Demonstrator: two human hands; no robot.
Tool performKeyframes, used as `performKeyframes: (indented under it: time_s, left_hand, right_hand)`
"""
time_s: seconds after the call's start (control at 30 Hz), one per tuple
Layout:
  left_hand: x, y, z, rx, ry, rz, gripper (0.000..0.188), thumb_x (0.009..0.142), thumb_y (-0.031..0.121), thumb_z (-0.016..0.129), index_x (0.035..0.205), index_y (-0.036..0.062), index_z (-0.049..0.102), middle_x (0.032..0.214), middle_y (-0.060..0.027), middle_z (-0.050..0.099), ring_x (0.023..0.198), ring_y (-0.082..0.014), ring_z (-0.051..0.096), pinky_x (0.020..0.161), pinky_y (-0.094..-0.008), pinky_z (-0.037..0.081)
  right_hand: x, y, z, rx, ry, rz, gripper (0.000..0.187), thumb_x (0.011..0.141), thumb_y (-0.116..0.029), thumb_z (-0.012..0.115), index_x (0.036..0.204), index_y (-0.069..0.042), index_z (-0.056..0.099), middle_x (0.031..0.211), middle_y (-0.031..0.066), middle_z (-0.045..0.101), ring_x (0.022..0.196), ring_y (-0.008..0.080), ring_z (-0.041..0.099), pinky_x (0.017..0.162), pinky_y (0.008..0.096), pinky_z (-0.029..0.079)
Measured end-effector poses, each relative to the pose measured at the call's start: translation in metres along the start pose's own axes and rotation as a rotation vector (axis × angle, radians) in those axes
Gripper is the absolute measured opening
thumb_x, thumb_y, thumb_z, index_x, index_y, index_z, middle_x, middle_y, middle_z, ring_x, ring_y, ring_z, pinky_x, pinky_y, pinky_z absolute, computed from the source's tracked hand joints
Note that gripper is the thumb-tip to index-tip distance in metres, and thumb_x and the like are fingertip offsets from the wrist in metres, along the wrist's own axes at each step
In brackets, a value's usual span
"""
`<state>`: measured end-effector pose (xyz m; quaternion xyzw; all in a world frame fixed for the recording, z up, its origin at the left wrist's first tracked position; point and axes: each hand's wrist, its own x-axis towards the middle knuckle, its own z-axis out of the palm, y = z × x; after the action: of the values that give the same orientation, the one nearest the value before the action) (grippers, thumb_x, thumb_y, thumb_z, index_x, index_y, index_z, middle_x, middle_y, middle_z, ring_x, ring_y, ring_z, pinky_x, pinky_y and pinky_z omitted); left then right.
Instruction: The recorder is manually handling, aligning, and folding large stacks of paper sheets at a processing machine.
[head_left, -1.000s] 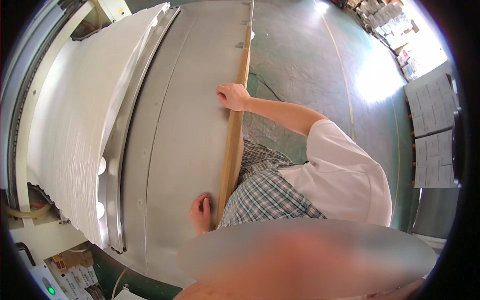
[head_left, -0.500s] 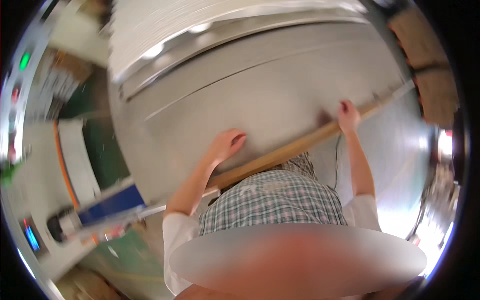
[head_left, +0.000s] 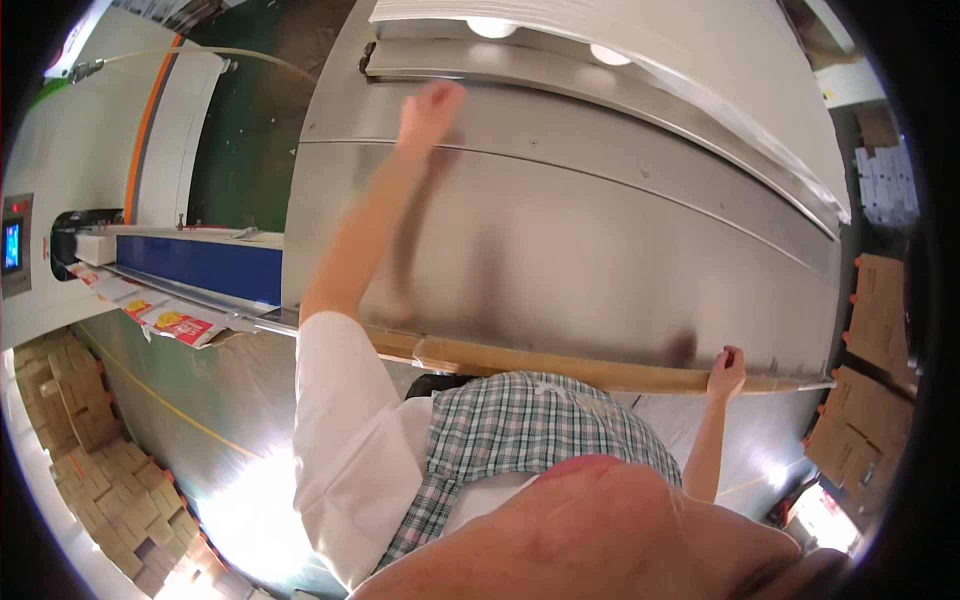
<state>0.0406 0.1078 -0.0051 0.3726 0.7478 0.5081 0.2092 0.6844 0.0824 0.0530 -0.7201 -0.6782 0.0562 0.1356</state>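
Metal tabletop [head_left: 580, 240], one, lies before me, long axis left to right, one brown strip [head_left: 520, 361] along its near edge. My left hand [head_left: 431, 112], blurred, hangs half-curled over the tabletop; my right hand [head_left: 728, 374] curls loosely at the strip. Whether either grips anything, I cannot tell.

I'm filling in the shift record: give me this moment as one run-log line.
left hand: blurred, over metal table, near metal bar | right hand: at brown edge strip, contact unclear | white sheets: beyond bar
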Motion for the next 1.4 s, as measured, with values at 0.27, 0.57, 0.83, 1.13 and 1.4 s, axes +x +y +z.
performKeyframes:
  time_s: [0.27, 0.57, 0.83, 1.13, 1.4]
  left_hand:
    - [0.171, -0.032, -0.067, 0.076, 0.509, 0.028, 0.028, 0.073, 0.028, 0.063, 0.091, 0.0064, 0.065, 0.084, -0.0090, 0.064, 0.079, -0.0206, 0.060, 0.073, -0.0354, 0.046]
    - [0.246, -0.056, -0.027, -0.383, 0.621, -0.057, 0.022, 0.077, 0.019, 0.057, 0.089, 0.0025, 0.064, 0.081, -0.0083, 0.063, 0.074, -0.0166, 0.057, 0.068, -0.0299, 0.044]
    - [0.237, -0.060, -0.052, -0.210, 0.549, -0.043, 0.028, 0.084, 0.022, 0.050, 0.090, -0.0026, 0.062, 0.085, -0.0102, 0.063, 0.081, -0.0197, 0.056, 0.073, -0.0307, 0.042]
    - [0.232, -0.093, -0.078, -0.445, 0.260, -0.224, 0.023, 0.076, 0.024, 0.056, 0.084, 0.0045, 0.064, 0.075, -0.0021, 0.060, 0.073, -0.0116, 0.055, 0.064, -0.0260, 0.043]
    - [0.237, -0.095, -0.069, -0.375, 0.422, -0.003, 0.020, 0.080, 0.019, 0.056, 0.092, 0.0070, 0.066, 0.083, -0.0018, 0.061, 0.074, -0.0114, 0.054, 0.067, -0.0252, 0.043]
  right_hand:
    - [0.001, 0.009, 0.001, 0.009, 0.004, 0.000, 0.009, 0.081, -0.007, 0.052, 0.085, -0.005, 0.059, 0.070, 0.0067, 0.058, 0.062, 0.0165, 0.055, 0.058, 0.0284, 0.045]
    - [-0.003, 0.015, 0.002, 0.018, -0.001, 0.008, 0.010, 0.081, -0.006, 0.052, 0.087, -0.003, 0.059, 0.071, 0.0044, 0.057, 0.060, 0.0127, 0.050, 0.056, 0.0255, 0.043]
    - [0.000, 0.015, 0.001, -0.007, -0.058, 0.069, 0.009, 0.081, -0.006, 0.052, 0.086, -0.003, 0.058, 0.070, 0.0051, 0.055, 0.060, 0.0133, 0.049, 0.056, 0.0258, 0.043]
    - [0.001, 0.018, 0.007, -0.027, -0.039, 0.031, 0.009, 0.080, -0.006, 0.052, 0.085, -0.003, 0.058, 0.069, 0.0068, 0.056, 0.060, 0.0160, 0.051, 0.058, 0.0276, 0.043]
    - [0.001, 0.017, 0.009, 0.000, -0.021, 0.006, 0.010, 0.080, -0.005, 0.052, 0.086, -0.004, 0.059, 0.073, 0.0086, 0.059, 0.063, 0.0180, 0.054, 0.061, 0.0291, 0.045]
